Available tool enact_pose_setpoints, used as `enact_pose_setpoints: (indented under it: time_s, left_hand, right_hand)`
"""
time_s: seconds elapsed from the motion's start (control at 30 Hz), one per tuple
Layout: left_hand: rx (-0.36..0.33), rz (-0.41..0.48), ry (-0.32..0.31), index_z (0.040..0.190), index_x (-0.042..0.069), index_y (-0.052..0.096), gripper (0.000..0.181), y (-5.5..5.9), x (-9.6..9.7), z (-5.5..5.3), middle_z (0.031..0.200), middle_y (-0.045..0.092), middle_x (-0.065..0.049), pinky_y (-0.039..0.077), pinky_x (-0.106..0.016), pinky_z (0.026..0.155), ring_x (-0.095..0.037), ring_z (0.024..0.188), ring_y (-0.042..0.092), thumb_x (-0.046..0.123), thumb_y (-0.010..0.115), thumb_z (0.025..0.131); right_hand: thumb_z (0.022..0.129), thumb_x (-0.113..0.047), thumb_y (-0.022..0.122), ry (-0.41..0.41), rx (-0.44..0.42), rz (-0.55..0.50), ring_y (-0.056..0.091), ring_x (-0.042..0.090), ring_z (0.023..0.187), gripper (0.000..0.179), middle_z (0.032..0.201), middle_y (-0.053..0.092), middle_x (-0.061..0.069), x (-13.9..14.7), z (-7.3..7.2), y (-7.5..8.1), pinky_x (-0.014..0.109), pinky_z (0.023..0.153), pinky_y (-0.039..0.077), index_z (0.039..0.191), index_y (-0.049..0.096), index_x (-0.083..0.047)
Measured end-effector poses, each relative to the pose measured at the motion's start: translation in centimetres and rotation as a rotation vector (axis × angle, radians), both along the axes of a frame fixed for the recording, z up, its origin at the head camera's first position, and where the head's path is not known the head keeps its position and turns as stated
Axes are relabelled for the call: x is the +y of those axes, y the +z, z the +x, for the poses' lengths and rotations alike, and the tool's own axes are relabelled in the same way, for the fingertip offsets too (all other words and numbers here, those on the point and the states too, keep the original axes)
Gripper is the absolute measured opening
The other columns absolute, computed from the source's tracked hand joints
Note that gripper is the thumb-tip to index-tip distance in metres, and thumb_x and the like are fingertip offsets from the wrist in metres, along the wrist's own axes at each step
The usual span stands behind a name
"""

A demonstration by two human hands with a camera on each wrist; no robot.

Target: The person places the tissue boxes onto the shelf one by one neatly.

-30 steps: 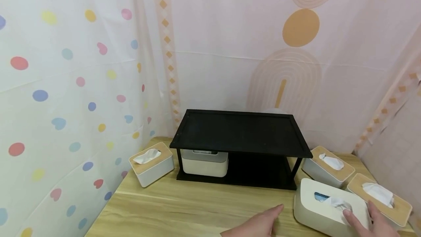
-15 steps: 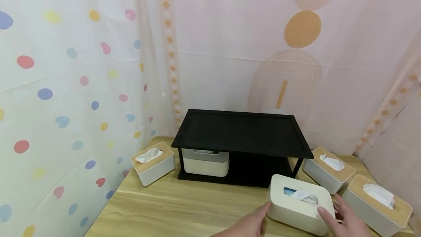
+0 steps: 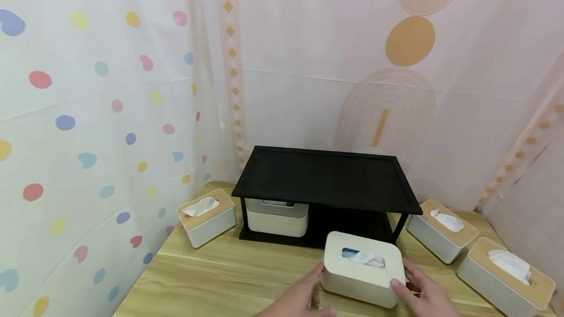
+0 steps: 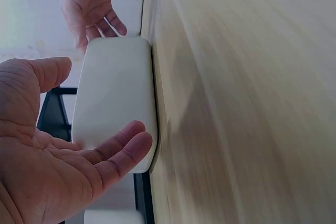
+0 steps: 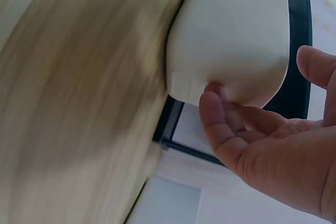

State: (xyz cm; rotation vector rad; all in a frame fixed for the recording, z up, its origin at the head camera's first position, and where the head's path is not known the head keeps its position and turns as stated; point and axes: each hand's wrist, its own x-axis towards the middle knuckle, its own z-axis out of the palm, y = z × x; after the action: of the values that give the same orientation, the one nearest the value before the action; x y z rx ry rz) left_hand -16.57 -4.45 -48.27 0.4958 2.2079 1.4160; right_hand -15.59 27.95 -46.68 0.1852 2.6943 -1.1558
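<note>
The cream tissue box (image 3: 359, 283) has moved left, just near of the black shelf (image 3: 326, 177); the left grip (image 3: 300, 293) and right grip (image 3: 425, 295), fingers relaxed and apart, touch its opposite ends.

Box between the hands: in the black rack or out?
Out: the head view shows the box in front of the rack, the left hand and right hand at its ends.
</note>
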Motion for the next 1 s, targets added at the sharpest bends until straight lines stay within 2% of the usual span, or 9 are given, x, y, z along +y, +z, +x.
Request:
enact_pose_setpoints:
  time_s: [0.07, 0.23, 0.3, 0.37, 0.5, 0.63, 0.73, 0.83, 1.0]
  left_hand:
    - [-0.006, -0.009, 0.023, 0.169, 0.009, 0.029, 0.098, 0.0, -1.1, 0.1, 0.124, 0.065, -0.006, 0.050, -0.024, 0.073, -0.013, 0.091, 0.057, 0.035, 0.086, 0.093]
    - [-0.024, 0.017, 0.069, 0.169, 0.015, 0.032, 0.089, -0.1, -3.8, 0.0, 0.153, 0.056, -0.013, 0.053, -0.025, 0.075, -0.015, 0.093, 0.063, 0.036, 0.081, 0.097]
    - [-0.026, 0.054, 0.080, 0.169, 0.017, 0.033, 0.083, -0.2, -4.6, -0.2, 0.159, 0.052, -0.018, 0.055, -0.026, 0.075, -0.016, 0.093, 0.065, 0.035, 0.077, 0.100]
    - [-0.020, 0.108, 0.093, 0.168, 0.016, 0.034, 0.078, -0.3, -5.3, -0.5, 0.161, 0.049, -0.026, 0.057, -0.027, 0.075, -0.020, 0.094, 0.069, 0.032, 0.074, 0.103]
    - [-0.004, 0.177, 0.111, 0.168, 0.012, 0.035, 0.070, -0.4, -5.9, -1.1, 0.153, 0.054, -0.033, 0.060, -0.034, 0.070, -0.025, 0.090, 0.072, 0.028, 0.067, 0.108]
    - [-0.023, 0.195, 0.151, 0.167, 0.012, 0.036, 0.067, -0.4, -5.8, -1.6, 0.148, 0.060, -0.029, 0.061, -0.039, 0.069, -0.023, 0.082, 0.071, 0.028, 0.065, 0.109]
    - [-0.022, 0.186, 0.185, 0.166, 0.011, 0.039, 0.067, -0.4, -5.5, -2.0, 0.145, 0.062, -0.027, 0.062, -0.040, 0.071, -0.023, 0.082, 0.071, 0.030, 0.066, 0.108]
    - [-0.016, 0.180, 0.221, 0.164, 0.010, 0.043, 0.066, -0.5, -5.2, -2.4, 0.145, 0.062, -0.028, 0.063, -0.041, 0.074, -0.025, 0.092, 0.072, 0.032, 0.069, 0.106]
    - [-0.048, 0.198, 0.258, 0.163, 0.014, 0.046, 0.069, -0.7, -5.0, -2.9, 0.150, 0.058, -0.028, 0.064, -0.042, 0.079, -0.030, 0.115, 0.071, 0.038, 0.072, 0.104]
  right_hand:
    - [0.104, -0.054, 0.066, 0.027, 0.004, -0.055, 0.068, 0.041, 0.128, 0.094, 0.156, 0.050, 0.036, -0.6, -0.1, -0.2, 0.046, 0.098, 0.061, 0.163, 0.030, 0.010]
    - [0.107, -0.038, 0.066, 0.185, -0.023, -0.287, 0.059, 0.050, 0.138, 0.089, 0.167, 0.027, 0.041, -1.2, -0.5, -0.9, 0.040, 0.096, 0.062, 0.170, 0.017, 0.001]
    - [0.109, -0.034, 0.064, 0.250, -0.050, -0.368, 0.062, 0.050, 0.134, 0.089, 0.165, 0.024, 0.045, -1.2, -0.7, -1.1, 0.038, 0.093, 0.063, 0.171, 0.009, -0.001]
    - [0.111, -0.033, 0.061, 0.293, -0.073, -0.425, 0.068, 0.045, 0.127, 0.089, 0.162, 0.026, 0.049, -1.3, -0.8, -1.4, 0.038, 0.089, 0.063, 0.171, 0.003, -0.002]
    - [0.112, -0.034, 0.058, 0.298, -0.102, -0.494, 0.073, 0.034, 0.119, 0.089, 0.160, 0.030, 0.049, -1.6, -1.1, -1.7, 0.038, 0.088, 0.063, 0.171, -0.002, -0.007]
    - [0.113, -0.039, 0.055, 0.264, -0.137, -0.529, 0.074, 0.031, 0.117, 0.087, 0.156, 0.043, 0.044, -1.8, -1.3, -1.7, 0.041, 0.090, 0.063, 0.171, -0.003, -0.010]
    - [0.114, -0.040, 0.053, 0.263, -0.141, -0.524, 0.073, 0.032, 0.119, 0.085, 0.152, 0.050, 0.042, -1.7, -1.5, -1.6, 0.044, 0.092, 0.063, 0.171, -0.002, -0.009]
    - [0.114, -0.039, 0.052, 0.271, -0.147, -0.541, 0.071, 0.034, 0.124, 0.083, 0.153, 0.047, 0.044, -1.6, -1.7, -1.6, 0.047, 0.096, 0.062, 0.171, -0.002, -0.010]
    - [0.115, -0.035, 0.051, 0.291, -0.178, -0.651, 0.068, 0.033, 0.129, 0.083, 0.161, 0.027, 0.049, -1.2, -2.0, -2.0, 0.048, 0.100, 0.061, 0.170, -0.007, -0.013]
